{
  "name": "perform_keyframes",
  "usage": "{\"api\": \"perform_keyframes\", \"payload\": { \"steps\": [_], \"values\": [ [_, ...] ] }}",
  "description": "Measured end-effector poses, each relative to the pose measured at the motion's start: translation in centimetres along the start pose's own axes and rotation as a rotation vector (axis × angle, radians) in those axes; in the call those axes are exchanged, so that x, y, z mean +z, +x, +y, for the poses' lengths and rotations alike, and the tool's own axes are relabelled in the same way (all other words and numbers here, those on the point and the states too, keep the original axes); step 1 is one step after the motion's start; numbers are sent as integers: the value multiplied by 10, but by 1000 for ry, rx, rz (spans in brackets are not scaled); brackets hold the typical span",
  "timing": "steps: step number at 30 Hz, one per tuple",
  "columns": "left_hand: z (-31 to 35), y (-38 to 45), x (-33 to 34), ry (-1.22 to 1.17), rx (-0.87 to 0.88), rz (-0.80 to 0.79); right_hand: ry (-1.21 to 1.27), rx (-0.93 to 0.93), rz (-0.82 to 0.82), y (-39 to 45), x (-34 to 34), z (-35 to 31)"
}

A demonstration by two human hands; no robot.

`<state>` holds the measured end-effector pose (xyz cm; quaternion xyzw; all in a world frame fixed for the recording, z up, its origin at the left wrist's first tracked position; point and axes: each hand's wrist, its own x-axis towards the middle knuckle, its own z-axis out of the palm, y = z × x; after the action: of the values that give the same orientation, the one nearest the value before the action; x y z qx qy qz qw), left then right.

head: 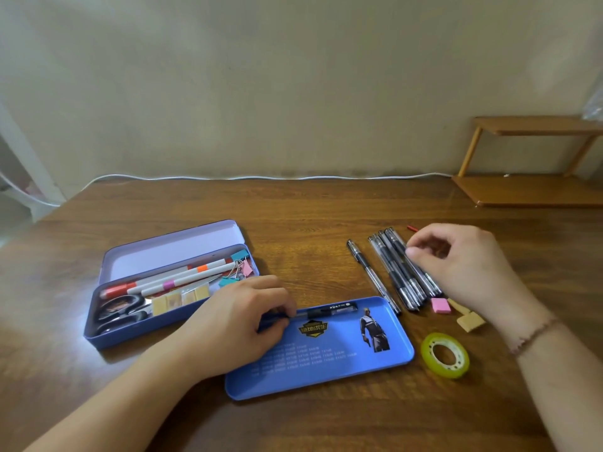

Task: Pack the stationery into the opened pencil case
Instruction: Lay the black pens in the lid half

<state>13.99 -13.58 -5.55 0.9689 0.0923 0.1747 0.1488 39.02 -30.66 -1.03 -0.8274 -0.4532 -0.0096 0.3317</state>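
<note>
Scissors [119, 313] in pencil case [98, 334] (lid up), left hand [235, 324] pinching pen [326, 312], right hand [463, 265] pinching pens [399, 275]

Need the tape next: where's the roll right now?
Head view, right side: the tape roll lies on the table, just right of the blue tray, near the right forearm.

Bare table [310, 223] is lying open behind the pencil case [137, 321]; scissors [119, 313], markers [182, 275] and binder clips [239, 267] are crowding its inside.
</note>
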Motion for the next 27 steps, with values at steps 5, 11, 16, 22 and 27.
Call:
{"api": "perform_keyframes", "payload": {
  "steps": [5, 11, 16, 22, 27],
  "values": [
    [2, 0, -1, -43, 16, -37, -240, 76, -178, -4, 25, -9],
    [2, 0, -1, -62, 13, -44, -407, 48, -192, -2, 36, -18],
    [3, 0, -2, -73, 5, -38, -294, 49, -94, -3, 33, -19],
    [7, 1, -6, -88, -28, 312, -77, -220, 31, -15, 23, -23],
    [14, 2, -14, -384, -212, 506, 0, -507, 53, -26, 24, -37]
  ]
}}
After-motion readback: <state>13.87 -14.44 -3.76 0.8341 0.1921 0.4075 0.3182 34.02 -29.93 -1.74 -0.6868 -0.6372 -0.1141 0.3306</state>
